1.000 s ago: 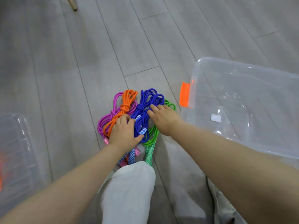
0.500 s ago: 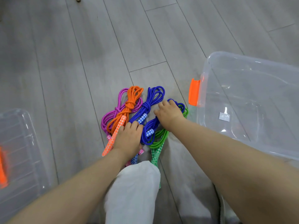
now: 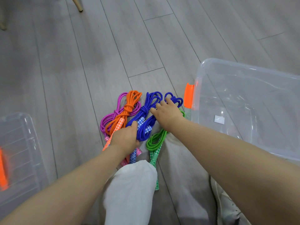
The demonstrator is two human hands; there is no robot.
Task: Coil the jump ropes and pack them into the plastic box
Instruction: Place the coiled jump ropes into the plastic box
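Since half a second ago both hands have slid slightly toward 1 o'clock over the rope pile, and the right one now reaches further over the blue loops toward the box's orange latch.

The left hand (image 3: 125,138) lies knuckles-up on the near end of the pile, fingers curled down over the handles and the lower blue cord; whether it actually grips them or only presses on them cannot be told, as the fingertips are hidden. The right hand (image 3: 168,113) is spread, fingers fairly straight, resting flat on the second blue rope (image 3: 173,99) with nothing pinched.

Five coiled jump ropes lie side by side on the grey plank floor (image 3: 81,70), at 12 o'clock from the person's pale-trousered knee (image 3: 129,189). From 9 toward 3 o'clock: a magenta rope (image 3: 112,116), an orange rope (image 3: 129,106) knotted at its middle, a blue rope (image 3: 150,103) likewise knotted, the second blue one, and a green rope (image 3: 155,141) nearest the knee. Their checked handles point toward 6 o'clock.

The clear plastic box (image 3: 243,73) stands at 3 o'clock of the pile, its orange latch (image 3: 188,97) just beside the blue loops. A clear lid (image 3: 21,143) lies at 9 o'clock, well apart.
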